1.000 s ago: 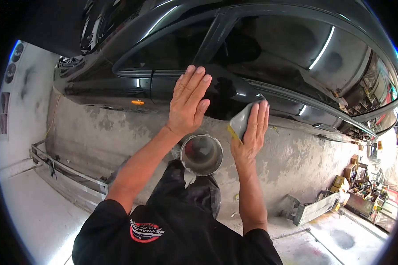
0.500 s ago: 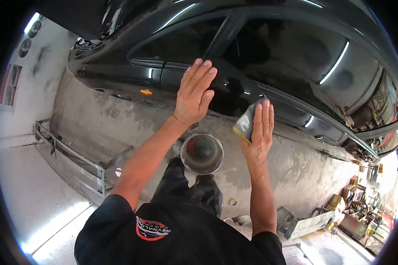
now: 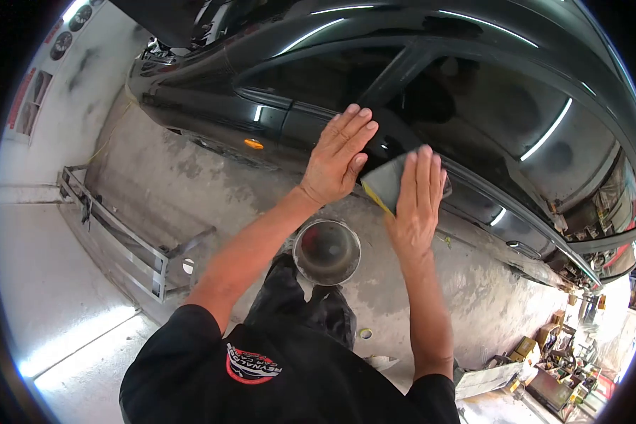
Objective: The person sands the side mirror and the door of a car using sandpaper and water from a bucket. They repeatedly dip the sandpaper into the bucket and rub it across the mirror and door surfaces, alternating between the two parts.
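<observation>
A glossy black car (image 3: 473,92) fills the top of the view. My left hand (image 3: 339,155) lies flat against its door panel, fingers together and pointing up. Just to its right, my right hand (image 3: 417,194) presses a grey sanding pad with a yellow edge (image 3: 383,182) against the same panel. The pad shows mostly at the hand's left side; the rest is hidden under the fingers. Below both hands a round metal bucket (image 3: 326,251) stands on the floor by my knees.
The concrete floor (image 3: 169,184) is dusty and stained. A metal frame (image 3: 113,237) lies on the floor at the left. A roll of tape (image 3: 364,333) lies near my leg. Boxes and cluttered tools (image 3: 551,367) sit at the lower right. An amber marker light (image 3: 254,144) glows on the car.
Both hands have shifted right and slightly up along the door, and the right hand with the pad has closed in beside the left. The camera view has turned as well.
</observation>
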A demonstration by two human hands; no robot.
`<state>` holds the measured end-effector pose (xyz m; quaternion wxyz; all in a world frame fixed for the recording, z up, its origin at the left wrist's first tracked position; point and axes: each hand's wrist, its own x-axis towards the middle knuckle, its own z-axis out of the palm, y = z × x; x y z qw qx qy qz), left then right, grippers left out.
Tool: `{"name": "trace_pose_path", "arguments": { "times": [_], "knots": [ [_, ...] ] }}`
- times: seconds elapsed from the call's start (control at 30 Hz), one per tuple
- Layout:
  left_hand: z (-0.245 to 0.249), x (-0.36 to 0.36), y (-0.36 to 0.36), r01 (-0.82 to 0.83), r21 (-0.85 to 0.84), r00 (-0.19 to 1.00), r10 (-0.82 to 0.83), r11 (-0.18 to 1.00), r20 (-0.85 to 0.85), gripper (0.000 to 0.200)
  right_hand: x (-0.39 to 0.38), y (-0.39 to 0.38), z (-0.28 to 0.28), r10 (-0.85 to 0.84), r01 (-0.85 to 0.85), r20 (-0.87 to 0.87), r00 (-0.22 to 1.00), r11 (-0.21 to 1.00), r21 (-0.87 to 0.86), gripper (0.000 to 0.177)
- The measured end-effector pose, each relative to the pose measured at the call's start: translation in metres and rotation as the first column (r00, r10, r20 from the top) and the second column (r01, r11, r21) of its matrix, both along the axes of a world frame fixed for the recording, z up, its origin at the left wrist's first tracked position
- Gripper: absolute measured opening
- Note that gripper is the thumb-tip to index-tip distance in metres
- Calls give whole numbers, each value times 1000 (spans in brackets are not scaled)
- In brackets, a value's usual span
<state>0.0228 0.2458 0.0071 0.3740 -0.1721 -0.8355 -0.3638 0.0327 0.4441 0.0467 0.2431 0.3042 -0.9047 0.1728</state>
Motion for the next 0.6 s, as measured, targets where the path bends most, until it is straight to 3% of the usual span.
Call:
{"name": "trace_pose_path", "arguments": {
  "times": [0.07, 0.2, 0.33, 0.37, 0.47, 0.57, 0.6],
  "knots": [
    [1, 1, -5, 60, 113, 998, -63, 992, 15, 42, -12, -24, 17, 15, -18, 26, 1000, 989, 149, 65],
    [2, 8, -25, 137, 187, 987, -151, 973, 58, 39, 0, 1, 23, 22, -39, 142, 990, 992, 120, 78],
    [-8, 20, -48, 149, 253, 968, -192, 956, 159, 37, 9, -11, 10, -66, 65, 20, 998, 996, 54, 67],
    [-12, 20, -50, 155, 286, 964, -209, 945, 167, 37, -2, -24, 8, -55, 56, -12, 998, 986, 160, 63],
    [-18, 22, -56, 179, 334, 944, -257, 925, 205, 38, -21, -80, 28, -13, -3, 75, 997, 981, 196, 62],
    [-9, 23, -63, 194, 311, 928, -277, 930, 249, 39, -6, -67, 29, -38, 25, 115, 993, 993, 116, 68],
    [-5, 23, -67, 201, 296, 923, -282, 934, 262, 39, 6, -55, 24, -123, 117, 104, 987, 991, 64, 70]
  ]
}}
